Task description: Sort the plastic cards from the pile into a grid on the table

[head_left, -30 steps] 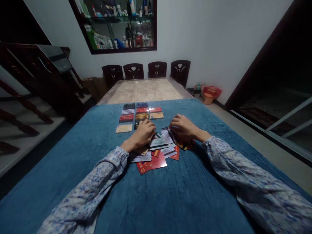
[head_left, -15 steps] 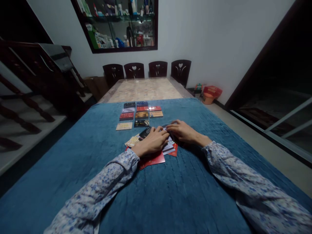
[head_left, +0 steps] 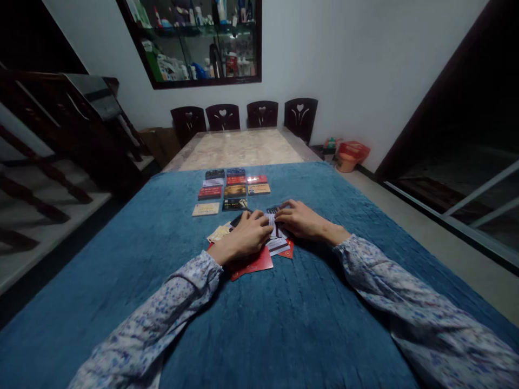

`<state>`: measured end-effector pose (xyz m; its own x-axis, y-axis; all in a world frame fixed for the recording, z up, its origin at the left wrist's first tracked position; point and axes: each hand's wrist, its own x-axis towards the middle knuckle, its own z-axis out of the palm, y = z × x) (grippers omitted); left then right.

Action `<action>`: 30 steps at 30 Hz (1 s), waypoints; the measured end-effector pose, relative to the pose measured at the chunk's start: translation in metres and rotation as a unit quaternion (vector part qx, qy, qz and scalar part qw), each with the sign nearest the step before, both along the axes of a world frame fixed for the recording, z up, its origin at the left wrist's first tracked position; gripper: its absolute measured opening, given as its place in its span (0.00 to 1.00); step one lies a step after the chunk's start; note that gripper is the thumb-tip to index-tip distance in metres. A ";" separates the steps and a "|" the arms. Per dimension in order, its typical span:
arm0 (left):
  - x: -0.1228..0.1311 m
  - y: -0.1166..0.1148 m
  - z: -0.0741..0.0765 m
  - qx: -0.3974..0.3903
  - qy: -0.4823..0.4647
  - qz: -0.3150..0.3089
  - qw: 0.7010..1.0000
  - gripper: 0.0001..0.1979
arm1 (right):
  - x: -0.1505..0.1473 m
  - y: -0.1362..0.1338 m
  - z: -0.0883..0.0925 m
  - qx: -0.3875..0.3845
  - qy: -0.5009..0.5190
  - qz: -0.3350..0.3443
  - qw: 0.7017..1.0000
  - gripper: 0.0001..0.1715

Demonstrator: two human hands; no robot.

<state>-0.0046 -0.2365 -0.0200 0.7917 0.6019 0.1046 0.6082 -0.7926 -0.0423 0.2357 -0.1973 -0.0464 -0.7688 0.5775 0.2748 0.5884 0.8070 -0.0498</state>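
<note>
A loose pile of cards (head_left: pixel 259 258) lies on the blue cloth (head_left: pixel 284 313) in front of me. My left hand (head_left: pixel 245 235) rests palm down on the pile with fingers curled over it. My right hand (head_left: pixel 300 219) lies beside it, fingertips on a white card (head_left: pixel 271 220) at the pile's far edge. Beyond the pile, several cards are laid out in neat rows (head_left: pixel 233 189), with a beige card (head_left: pixel 206 209) and a dark card (head_left: pixel 235 204) nearest me.
The cloth covers the near part of a long marble-topped table (head_left: pixel 239 148). Dark chairs (head_left: pixel 243 116) stand at its far end below a glass cabinet (head_left: pixel 198 40). A wooden staircase (head_left: pixel 52 140) is on the left, a red bag (head_left: pixel 351 154) on the floor at right.
My left hand drew back from the laid-out rows, leaving a dark card in the nearest row, and settled on the pile. My right hand slid left toward it; the pile is more gathered.
</note>
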 end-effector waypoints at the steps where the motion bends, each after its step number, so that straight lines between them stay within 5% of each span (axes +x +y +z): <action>1: -0.002 -0.001 0.002 -0.003 0.000 0.002 1.000 0.14 | -0.001 -0.001 0.001 0.007 0.001 0.004 1.000 0.13; 15: -0.005 -0.013 0.011 0.014 0.016 0.059 0.998 0.16 | -0.008 -0.008 0.004 0.014 0.027 0.038 0.999 0.08; 30: 0.008 -0.027 0.002 0.042 0.018 0.109 0.993 0.16 | -0.009 -0.008 -0.001 -0.021 0.031 0.031 0.999 0.18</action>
<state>0.0038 -0.2634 -0.0178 0.6471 0.7502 0.1359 0.7623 -0.6346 -0.1270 0.2270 -0.2050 -0.0473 -0.7853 0.5413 0.3004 0.5323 0.8382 -0.1187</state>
